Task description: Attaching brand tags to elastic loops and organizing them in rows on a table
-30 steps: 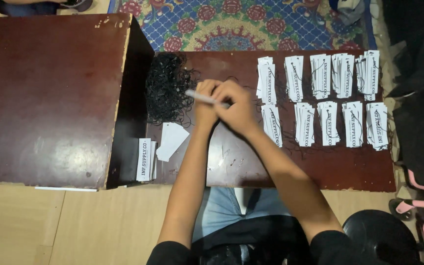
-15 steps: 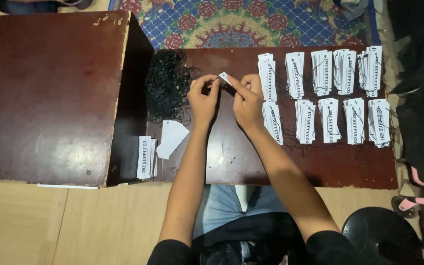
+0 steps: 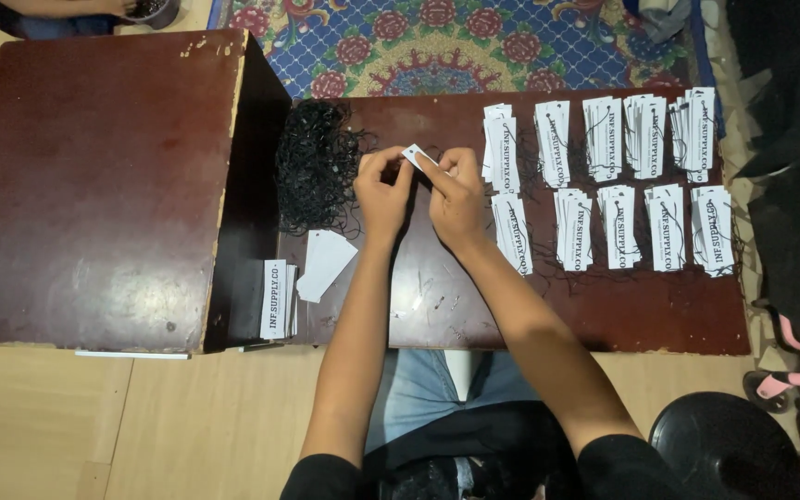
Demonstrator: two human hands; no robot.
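Two dark brown wooden tables stand side by side: the large raised table at the left, and the lower long table where you work. Past the far edge of the lower table lies a blue patterned carpet with red flowers. On the right half of the lower table you have ten small piles of white paper tags with black print, set in two rows and close to one another. Near the left end of the lower table sits a heap of thin black strings. At the near left corner of the lower table lie a small stack of printed tags and, just beside it, some blank white tags. Your left hand and your right hand meet over the middle of the lower table, beside the strings; both pinch one small white tag with closed fingertips.
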